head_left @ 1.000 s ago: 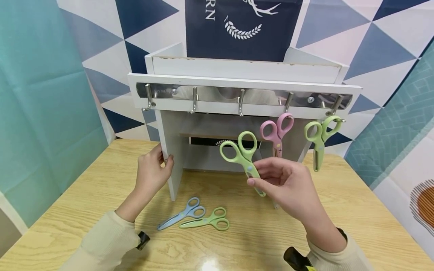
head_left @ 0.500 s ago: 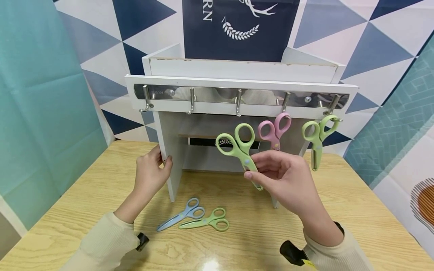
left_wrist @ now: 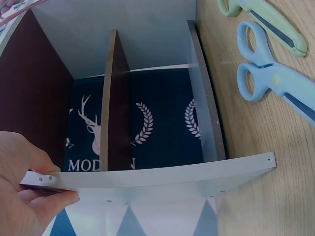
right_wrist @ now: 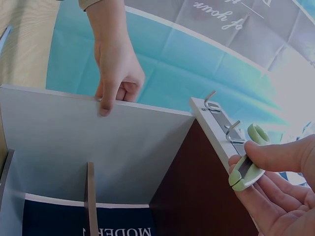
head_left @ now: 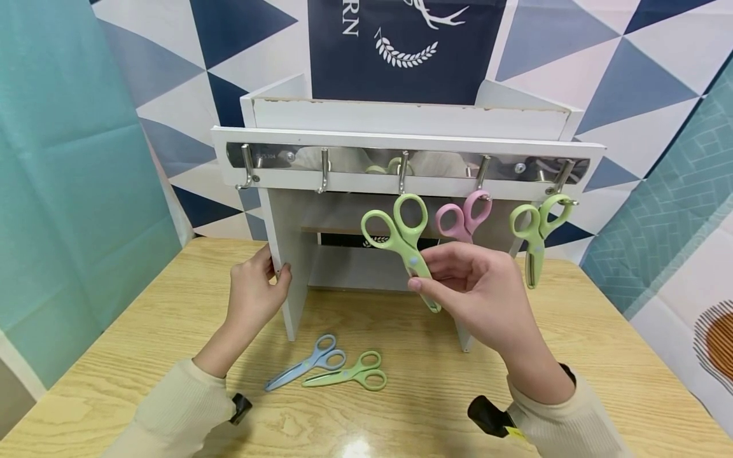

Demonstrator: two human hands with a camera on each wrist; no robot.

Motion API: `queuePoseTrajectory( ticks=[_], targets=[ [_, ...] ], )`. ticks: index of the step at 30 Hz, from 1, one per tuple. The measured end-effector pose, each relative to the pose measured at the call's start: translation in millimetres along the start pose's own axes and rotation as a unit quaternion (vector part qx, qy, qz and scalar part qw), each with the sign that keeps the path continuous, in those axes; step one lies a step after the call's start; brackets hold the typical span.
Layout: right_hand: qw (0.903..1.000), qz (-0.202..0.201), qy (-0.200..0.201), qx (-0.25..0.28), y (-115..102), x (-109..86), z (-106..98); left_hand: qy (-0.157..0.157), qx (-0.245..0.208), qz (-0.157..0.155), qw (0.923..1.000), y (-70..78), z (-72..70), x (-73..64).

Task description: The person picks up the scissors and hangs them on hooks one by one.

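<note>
In the head view my right hand [head_left: 481, 289] pinches a pair of green scissors [head_left: 405, 238] by the blade end, handle loops upward, just under the middle hook [head_left: 404, 170]. The right wrist view shows the tip of the scissors [right_wrist: 246, 174] between thumb and fingers. My left hand [head_left: 258, 286] grips the front edge of the white shelf's left side panel [head_left: 289, 254], thumb on the inner face. Pink scissors [head_left: 465, 216] hang from the fourth hook, partly hidden behind my right hand. Another green pair of scissors [head_left: 537, 238] hangs by one loop at the far right hook.
Blue scissors [head_left: 312, 362] and green scissors [head_left: 349, 374] lie side by side on the wooden table [head_left: 172, 343], in front of the shelf. The hook rail [head_left: 366, 137] runs across the shelf's front, with bare hooks at its left. Patterned cloth [head_left: 172, 83] hangs behind.
My right hand has lifted the green scissors upward and slightly left, toward the middle hook. Their loops now reflect in the metal strip. The left hand keeps its grip on the panel.
</note>
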State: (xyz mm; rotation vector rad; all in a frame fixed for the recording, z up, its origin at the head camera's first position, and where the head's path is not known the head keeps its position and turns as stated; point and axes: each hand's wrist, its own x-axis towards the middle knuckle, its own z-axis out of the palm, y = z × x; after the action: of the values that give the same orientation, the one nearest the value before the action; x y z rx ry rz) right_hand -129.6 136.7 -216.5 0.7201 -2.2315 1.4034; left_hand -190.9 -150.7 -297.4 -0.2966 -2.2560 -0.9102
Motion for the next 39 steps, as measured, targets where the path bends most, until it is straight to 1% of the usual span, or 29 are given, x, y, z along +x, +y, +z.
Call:
queuePoseTrajectory(
  ticks=[12, 18, 25, 31, 39],
  targets=[
    [0.9999, 0.000, 0.006, 0.013, -4.9, 5.9, 3.3, 0.003, 0.001, 0.004, 1.0000, -0.9, -0.2, 0.0],
    [0.9999, 0.003, 0.011, 0.009, -4.9, 7.3, 4.7, 0.004, 0.002, 0.003, 1.0000, -0.5, -0.3, 0.0],
    [0.9996, 0.005, 0.018, 0.022, -3.3, 8.9, 8.3, 0.002, 0.000, -0.001, 1.0000, -0.8, -0.3, 0.0],
    [0.9985, -0.004, 0.039, 0.037, -1.0, 10.3, 14.4, 0.000, -0.001, -0.002, 1.0000, -1.0, 0.7, 0.5],
    [0.9957, -0.036, 0.082, 0.024, 4.9, 9.7, 28.0, 0.005, 0.003, -0.001, 1.0000, 0.5, 0.1, 0.0]
  ],
)
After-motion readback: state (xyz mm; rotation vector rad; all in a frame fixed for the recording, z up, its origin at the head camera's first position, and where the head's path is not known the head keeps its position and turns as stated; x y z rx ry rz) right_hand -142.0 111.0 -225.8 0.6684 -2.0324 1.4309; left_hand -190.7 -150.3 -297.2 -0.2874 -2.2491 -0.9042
